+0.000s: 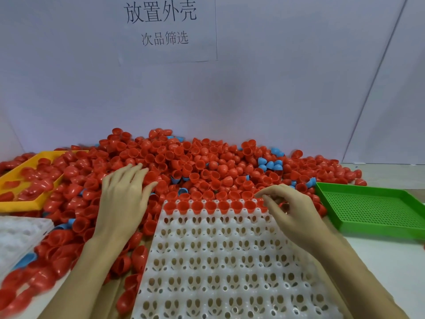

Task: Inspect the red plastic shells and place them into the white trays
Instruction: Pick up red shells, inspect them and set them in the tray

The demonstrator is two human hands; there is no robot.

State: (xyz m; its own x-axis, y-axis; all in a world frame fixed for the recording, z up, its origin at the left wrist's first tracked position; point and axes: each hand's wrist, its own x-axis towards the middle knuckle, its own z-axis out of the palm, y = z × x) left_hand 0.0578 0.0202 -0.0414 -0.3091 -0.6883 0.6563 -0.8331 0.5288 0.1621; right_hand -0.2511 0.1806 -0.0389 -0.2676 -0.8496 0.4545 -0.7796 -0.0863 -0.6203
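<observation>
White tray, centre foreground: its near edge is cut off by the frame, and only its far row holds red shells, seated open side up; the remaining cells show bare. Beyond the tray lies the shell heap, with a few blue shells mixed in. Right hand, over the tray's far right corner: fingers curled, thumb and forefinger close together; whether they pinch a shell cannot be told, since the hand hides that corner. Left hand, left of the tray: fingers straight and spread, resting on the heap, motion-blurred. Yellow tray, far left of the white tray, holds blurred red shells. Green tray, right of it, shows its perforated floor. Second white tray, left, cut off.
</observation>
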